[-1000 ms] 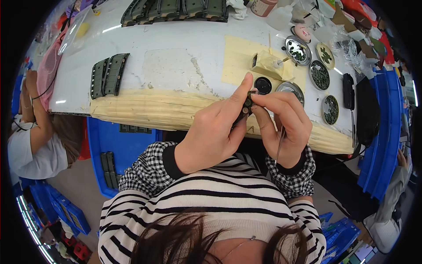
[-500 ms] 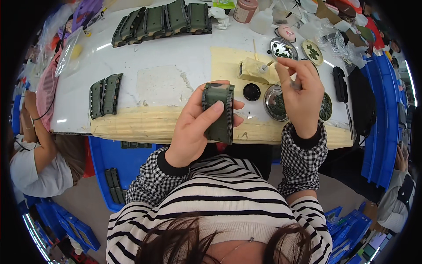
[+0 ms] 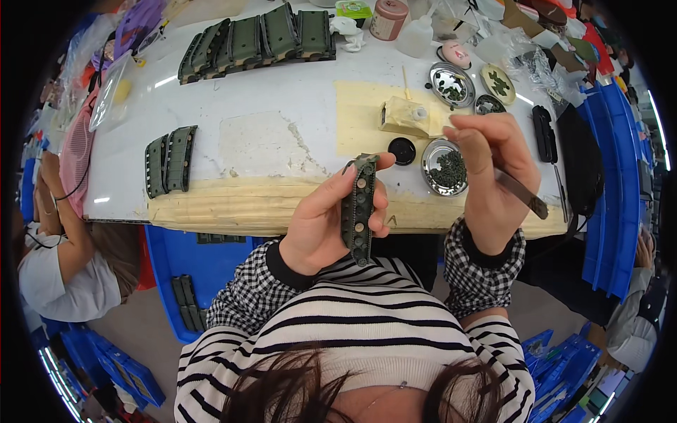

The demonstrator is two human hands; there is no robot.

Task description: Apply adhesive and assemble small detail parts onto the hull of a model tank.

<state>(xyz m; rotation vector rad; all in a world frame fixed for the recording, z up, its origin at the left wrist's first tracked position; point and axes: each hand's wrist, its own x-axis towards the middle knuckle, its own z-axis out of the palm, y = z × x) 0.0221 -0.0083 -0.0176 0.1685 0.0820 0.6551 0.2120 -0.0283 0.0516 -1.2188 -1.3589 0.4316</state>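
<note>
I have the left hand (image 3: pixel 310 220) gripping a green camouflage piece (image 3: pixel 361 215), its studded edge up, at the tabletop's (image 3: pixel 201 106) padded front edge (image 3: pixel 240 204). My right hand (image 3: pixel 497 166) clasps a metal tool (image 3: pixel 523 194) near a round dish (image 3: pixel 425 169); I cannot tell whether its fingertips pinch anything. Leftward, a broad white stretch gives me room up to two green pieces (image 3: pixel 178 162)

one held green part (image 3: pixel 362 209), one held tool (image 3: pixel 525 195)
</note>
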